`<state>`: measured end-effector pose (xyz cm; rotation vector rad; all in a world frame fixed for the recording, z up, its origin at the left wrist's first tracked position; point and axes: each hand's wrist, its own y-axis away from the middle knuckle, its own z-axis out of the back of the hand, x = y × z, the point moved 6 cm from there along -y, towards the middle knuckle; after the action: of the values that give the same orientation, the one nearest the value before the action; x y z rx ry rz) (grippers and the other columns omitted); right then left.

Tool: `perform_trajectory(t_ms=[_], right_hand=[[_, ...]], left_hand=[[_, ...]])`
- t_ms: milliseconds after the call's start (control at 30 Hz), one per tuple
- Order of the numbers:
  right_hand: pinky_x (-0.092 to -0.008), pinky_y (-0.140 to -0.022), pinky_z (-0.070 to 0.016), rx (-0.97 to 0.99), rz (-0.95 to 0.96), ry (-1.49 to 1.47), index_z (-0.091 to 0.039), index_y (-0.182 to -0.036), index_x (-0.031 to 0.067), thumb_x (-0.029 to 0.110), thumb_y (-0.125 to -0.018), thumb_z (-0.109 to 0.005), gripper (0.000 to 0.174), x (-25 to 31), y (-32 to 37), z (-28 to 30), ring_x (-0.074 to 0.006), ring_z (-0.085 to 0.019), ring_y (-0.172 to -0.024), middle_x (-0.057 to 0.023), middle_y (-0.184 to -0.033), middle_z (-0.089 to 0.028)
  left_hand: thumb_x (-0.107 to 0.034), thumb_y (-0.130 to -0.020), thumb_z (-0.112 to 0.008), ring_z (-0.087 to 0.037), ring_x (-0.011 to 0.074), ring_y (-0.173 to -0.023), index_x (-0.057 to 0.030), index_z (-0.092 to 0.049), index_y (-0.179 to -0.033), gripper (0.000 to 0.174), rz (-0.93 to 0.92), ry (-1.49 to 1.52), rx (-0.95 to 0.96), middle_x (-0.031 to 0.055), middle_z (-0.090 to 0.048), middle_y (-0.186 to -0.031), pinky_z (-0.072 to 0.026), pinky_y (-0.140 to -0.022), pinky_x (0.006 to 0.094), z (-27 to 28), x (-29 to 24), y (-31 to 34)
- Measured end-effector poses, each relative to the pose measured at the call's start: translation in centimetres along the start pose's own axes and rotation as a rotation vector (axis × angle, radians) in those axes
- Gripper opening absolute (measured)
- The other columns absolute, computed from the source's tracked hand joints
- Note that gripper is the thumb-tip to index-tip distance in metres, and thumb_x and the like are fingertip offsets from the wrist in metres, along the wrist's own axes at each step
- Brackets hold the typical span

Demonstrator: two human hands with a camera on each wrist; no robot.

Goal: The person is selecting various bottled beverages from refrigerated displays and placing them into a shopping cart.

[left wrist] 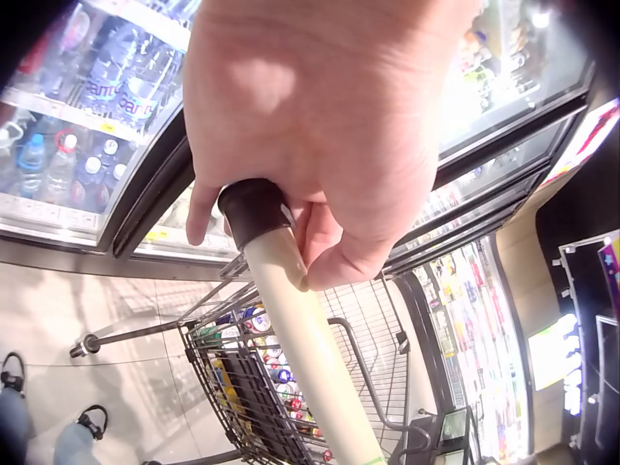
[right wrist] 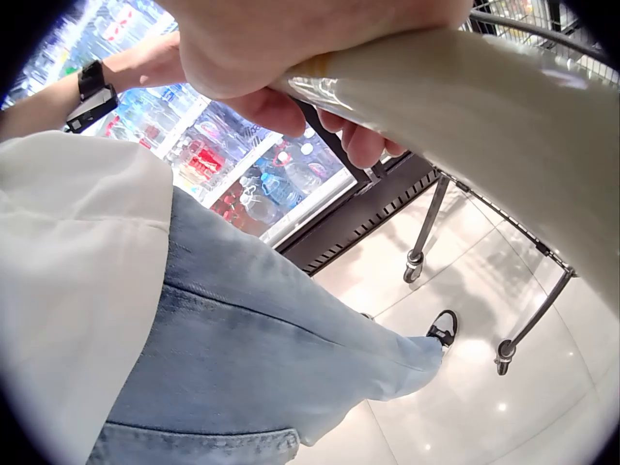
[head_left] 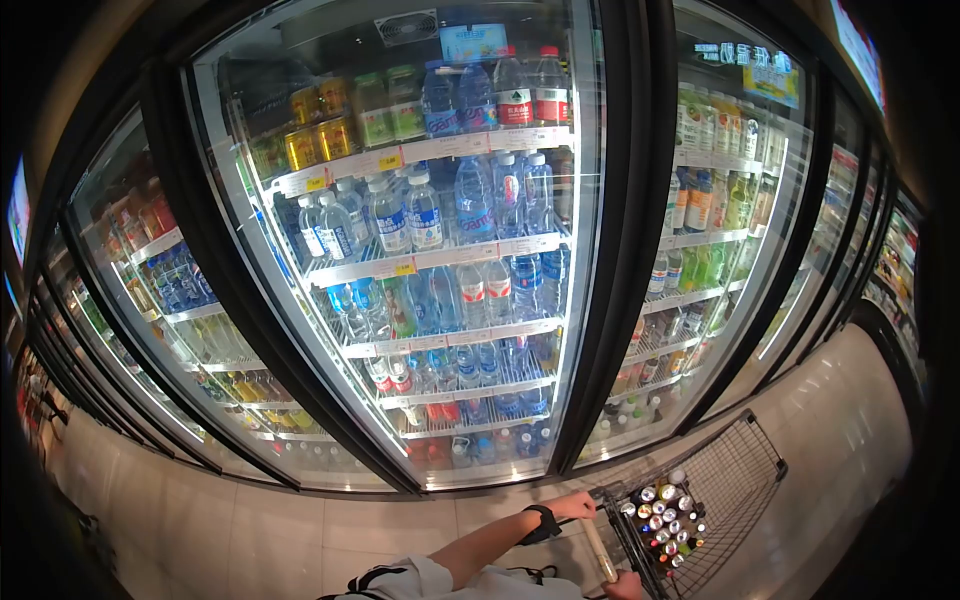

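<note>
fingers (right wrist: 363, 145) of left hand (head_left: 574, 506) and right hand (head_left: 627, 586) grip smooth, tubular cream handle (left wrist: 302, 334) of wire cart (head_left: 740, 472)

Handle (head_left: 600, 552) bare between left hand (head_left: 572, 506) and right hand (head_left: 626, 586). Wire-mesh cart basket (head_left: 738, 470): way in over the rim, sides barred; cans (head_left: 663, 522) crowd the handle-side edge, room toward far edge. Black-framed glass door (head_left: 617, 265) stands between hands and shelved bottles (head_left: 390, 215).

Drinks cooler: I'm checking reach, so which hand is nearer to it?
Left. The left hand grips the shopping cart handle at the end toward the drinks cooler; the right hand grips it farther from the cooler.
</note>
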<state>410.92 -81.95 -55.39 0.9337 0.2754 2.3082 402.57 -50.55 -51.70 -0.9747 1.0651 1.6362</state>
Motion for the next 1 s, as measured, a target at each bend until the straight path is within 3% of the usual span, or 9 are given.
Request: perform_trajectory(t_ms=[167,333,367,500,533,667,767,833,1000], right_hand=[[-0.0520,-0.077,-0.0491,-0.014,0.072,-0.069,-0.070,-0.089,-0.0038,0.036,-0.077,-0.065,0.042,1.1,0.3,1.1,-0.0449,-0.064,-0.085,-0.0284,-0.085,-0.067],[-0.0515,-0.072,-0.0495,0.114,0.098,0.007,-0.071,-0.096,0.0020,0.029,-0.080,-0.064,0.032,-2.4,-1.4,-2.1,-0.0426,-0.065,-0.084,-0.0264,-0.085,-0.067],[-0.0488,-0.071,-0.0505,-0.003,0.207,0.000,-0.071,-0.099,0.0027,0.026,-0.080,-0.064,0.031,2.1,0.5,1.0,-0.0413,-0.066,-0.081,-0.0256,-0.085,-0.068],[-0.0456,-0.071,-0.0516,0.023,0.206,-0.060,-0.070,-0.104,0.0026,0.025,-0.080,-0.067,0.033,1.2,-0.2,1.0,-0.0418,-0.066,-0.082,-0.0251,-0.088,-0.069],[-0.0453,-0.072,-0.0517,0.057,0.172,-0.123,-0.070,-0.105,0.0027,0.025,-0.080,-0.069,0.033,1.6,0.0,1.2,-0.0420,-0.066,-0.083,-0.0249,-0.089,-0.070],[-0.0452,-0.073,-0.0521,0.081,0.138,-0.159,-0.071,-0.105,0.0032,0.026,-0.080,-0.071,0.033,0.5,0.8,1.0,-0.0405,-0.067,-0.084,-0.0255,-0.092,-0.070],[-0.0478,-0.069,-0.0505,0.062,0.201,-0.110,-0.071,-0.095,0.0020,0.026,-0.081,-0.069,0.028,-2.6,-0.4,-2.6,-0.0400,-0.066,-0.078,-0.0245,-0.081,-0.068],[-0.0520,-0.063,-0.0467,0.024,0.436,0.216,-0.067,-0.084,0.0007,0.027,-0.082,-0.066,0.027,-4.1,-0.5,-5.1,-0.0436,-0.061,-0.070,-0.0227,-0.070,-0.063],[-0.0546,-0.059,-0.0439,-0.328,0.716,0.258,-0.064,-0.078,0.0002,0.029,-0.082,-0.064,0.030,-3.5,3.1,-4.2,-0.0461,-0.058,-0.066,-0.0221,-0.066,-0.058]], left_hand=[[-0.020,-0.080,-0.069,-0.061,0.0171,-0.071,-0.0012,-0.073,-0.085,0.019,0.079,0.054,-0.009,0.0072,-0.068,-0.073,-0.0471,-0.066,0.0358,0.3,-1.2,0.4],[-0.012,-0.079,-0.063,-0.065,0.0187,-0.076,-0.0019,-0.075,-0.088,0.018,-0.009,0.046,-0.052,0.0083,-0.072,-0.080,-0.0500,-0.071,0.0348,0.2,-1.9,0.4],[-0.009,-0.079,-0.061,-0.066,0.0196,-0.079,-0.0020,-0.076,-0.089,0.020,0.039,0.049,-0.023,0.0089,-0.073,-0.082,-0.0509,-0.073,0.0349,0.2,-2.4,0.6],[-0.007,-0.078,-0.057,-0.067,0.0215,-0.083,-0.0001,-0.075,-0.088,0.022,-0.033,0.129,-0.046,0.0109,-0.073,-0.085,-0.0512,-0.077,0.0367,-0.8,-1.4,-0.4],[-0.007,-0.076,-0.056,-0.067,0.0215,-0.082,0.0007,-0.075,-0.087,0.023,0.059,0.084,-0.072,0.0110,-0.073,-0.086,-0.0513,-0.076,0.0360,-0.7,-2.5,0.2],[-0.007,-0.072,-0.054,-0.068,0.0226,-0.081,0.0000,-0.075,-0.085,0.026,-0.007,0.080,-0.128,0.0118,-0.074,-0.086,-0.0514,-0.075,0.0353,-1.7,-1.7,0.2],[-0.007,-0.072,-0.054,-0.068,0.0233,-0.081,-0.0007,-0.075,-0.084,0.025,-0.002,0.033,-0.127,0.0114,-0.074,-0.085,-0.0511,-0.076,0.0356,-1.5,-1.3,0.4],[-0.008,-0.072,-0.054,-0.068,0.0234,-0.082,-0.0015,-0.075,-0.083,0.025,0.049,0.022,-0.122,0.0108,-0.074,-0.085,-0.0509,-0.076,0.0360,-1.8,-1.4,1.3],[-0.008,-0.073,-0.055,-0.067,0.0227,-0.084,-0.0032,-0.075,-0.084,0.023,0.011,0.069,-0.082,0.0091,-0.074,-0.085,-0.0506,-0.076,0.0370,-3.1,-0.6,2.8]])
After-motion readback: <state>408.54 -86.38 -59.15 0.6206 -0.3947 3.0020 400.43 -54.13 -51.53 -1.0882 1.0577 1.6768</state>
